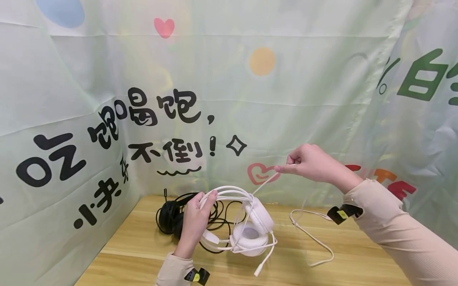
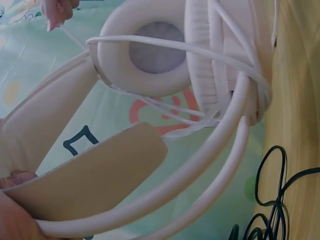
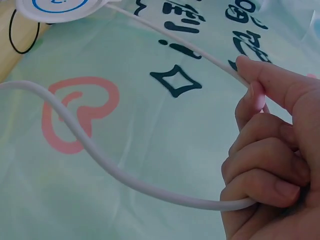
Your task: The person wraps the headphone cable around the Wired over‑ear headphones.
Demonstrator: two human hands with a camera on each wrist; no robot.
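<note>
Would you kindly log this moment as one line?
left hand: grips white headset; right hand: pinches white cable; black headset: on table

A bare right hand (image 1: 309, 163) in a beige ribbed sleeve (image 1: 390, 226) is held aloft, thumb and forefinger pinching, other fingers curled; the bare left hand (image 1: 195, 219) grips lower down, nearer the light wood-grain tabletop's (image 1: 125, 254) left edge.

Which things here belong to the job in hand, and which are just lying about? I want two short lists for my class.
In the job:
white headset, held in the left grip
white cord, held in the right grip

Apparently just lying about:
black headset, untouched
black cord, loosely looped
</note>
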